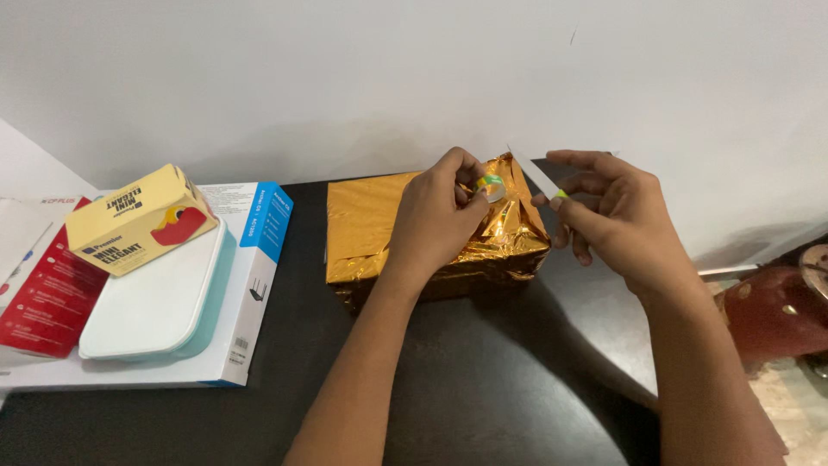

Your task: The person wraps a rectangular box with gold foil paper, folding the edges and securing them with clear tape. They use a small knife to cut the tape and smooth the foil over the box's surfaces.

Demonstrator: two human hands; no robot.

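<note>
A box wrapped in shiny gold foil (379, 226) lies on the dark table (483, 380) against the white wall. My left hand (440, 216) rests on the box's right end and pinches a small roll of clear tape (492, 187) with green and yellow inside. My right hand (612, 216) hovers just right of the box. Its thumb and forefinger hold the free end of a tape strip (533, 173) drawn out from the roll.
At the left a yellow carton (138, 220) sits on a pale blue flat case (155, 302), which lies on a white and blue box (259, 259). A red packet (43, 298) is beside them. A dark red object (772, 311) stands at the right edge.
</note>
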